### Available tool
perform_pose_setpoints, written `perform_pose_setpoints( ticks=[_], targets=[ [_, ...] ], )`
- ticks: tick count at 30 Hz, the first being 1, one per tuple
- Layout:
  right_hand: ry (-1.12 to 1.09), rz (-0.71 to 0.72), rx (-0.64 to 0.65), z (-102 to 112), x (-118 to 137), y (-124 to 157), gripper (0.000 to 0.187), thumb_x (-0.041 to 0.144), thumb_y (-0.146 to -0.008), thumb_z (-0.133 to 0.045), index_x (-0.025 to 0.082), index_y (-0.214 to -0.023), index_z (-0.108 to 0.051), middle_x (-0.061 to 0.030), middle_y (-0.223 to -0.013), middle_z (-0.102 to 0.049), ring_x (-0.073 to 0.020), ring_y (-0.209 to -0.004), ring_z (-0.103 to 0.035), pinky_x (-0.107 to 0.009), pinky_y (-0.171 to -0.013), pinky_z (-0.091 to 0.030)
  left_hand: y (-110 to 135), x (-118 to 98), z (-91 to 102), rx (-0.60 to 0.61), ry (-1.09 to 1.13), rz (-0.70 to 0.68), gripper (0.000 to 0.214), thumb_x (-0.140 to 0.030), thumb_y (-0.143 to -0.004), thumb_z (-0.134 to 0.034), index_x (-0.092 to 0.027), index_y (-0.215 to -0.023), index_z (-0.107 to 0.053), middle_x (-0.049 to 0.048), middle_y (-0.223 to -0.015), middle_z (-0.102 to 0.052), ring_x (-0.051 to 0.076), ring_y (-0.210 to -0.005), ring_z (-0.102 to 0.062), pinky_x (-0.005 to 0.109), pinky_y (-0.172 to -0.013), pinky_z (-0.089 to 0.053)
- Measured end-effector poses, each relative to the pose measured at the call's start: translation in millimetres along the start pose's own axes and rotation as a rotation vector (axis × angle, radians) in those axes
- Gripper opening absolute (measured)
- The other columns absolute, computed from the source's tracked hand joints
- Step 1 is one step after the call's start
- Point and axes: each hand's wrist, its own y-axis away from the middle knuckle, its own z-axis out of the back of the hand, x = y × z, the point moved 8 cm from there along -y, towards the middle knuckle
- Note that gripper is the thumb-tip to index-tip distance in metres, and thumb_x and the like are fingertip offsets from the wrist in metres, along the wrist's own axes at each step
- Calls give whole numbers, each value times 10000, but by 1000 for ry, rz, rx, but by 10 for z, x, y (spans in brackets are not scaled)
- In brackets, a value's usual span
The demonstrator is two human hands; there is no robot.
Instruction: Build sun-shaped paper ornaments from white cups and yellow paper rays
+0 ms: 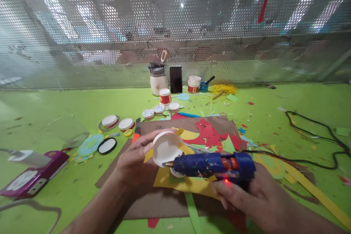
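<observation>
My left hand (135, 153) grips a small white tub (166, 148), its open mouth tilted toward me. Yellow paper shows around its sides; I cannot tell whether it is attached. In my right hand (244, 193) is a blue hot glue gun (201, 163) with a red light glowing on it. The nozzle points left and overlaps the tub's lower rim in view; whether it touches is unclear. Below both hands, a sheet of yellow paper (189, 187) lies on a brown cardboard sheet (153, 204). Part of a round white piece shows behind the nozzle.
Red paper scraps (210, 135) and a utility knife (137, 130) lie on the cardboard. White lids (148, 113), a red-labelled tub (165, 97), a bottle (158, 80) and a phone (176, 79) stand behind. A purple power strip (35, 175) is left; a black cable (309, 164) trails right.
</observation>
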Motion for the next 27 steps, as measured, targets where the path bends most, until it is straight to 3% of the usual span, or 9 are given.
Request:
perform_pose_setpoints(
  ticks=[4,11,20,27],
  targets=[
    [-4,-5,0,-13,6,5,363,526,-850,-581,192,-981,-638,17,-604,-509,-112,-534,-466,-226,-543,-464,-7,-26,17,1,-48,1,568,-377,-664,-708,-132,-1175,-669,148,-1304,-609,383,-1188,-521,430,-885,-489],
    [6,1,-33,13,-33,13,425,505,-846,-599,205,-1147,-602,24,-602,-507,-123,-535,-466,-243,-540,-454,1,-25,-48,17,-21,16,511,-361,-670,-710,-145,-1133,-693,139,-1192,-677,355,-1060,-607,408,-815,-511],
    [-14,-56,-21,42,-16,41,407,497,-833,-613,200,-1111,-606,21,-638,-523,-122,-575,-496,-231,-545,-454,-26,-63,-6,29,-101,22,502,-382,-666,-731,-190,-1128,-704,116,-1297,-625,378,-1195,-533,419,-877,-489],
    [-11,-51,-11,48,4,48,299,492,-820,-634,198,-792,-589,9,-660,-525,-110,-594,-503,-212,-540,-469,-13,-38,91,-33,-40,15,561,-354,-647,-746,-158,-1168,-670,135,-1276,-636,382,-1219,-510,406,-905,-474]
  ],
)
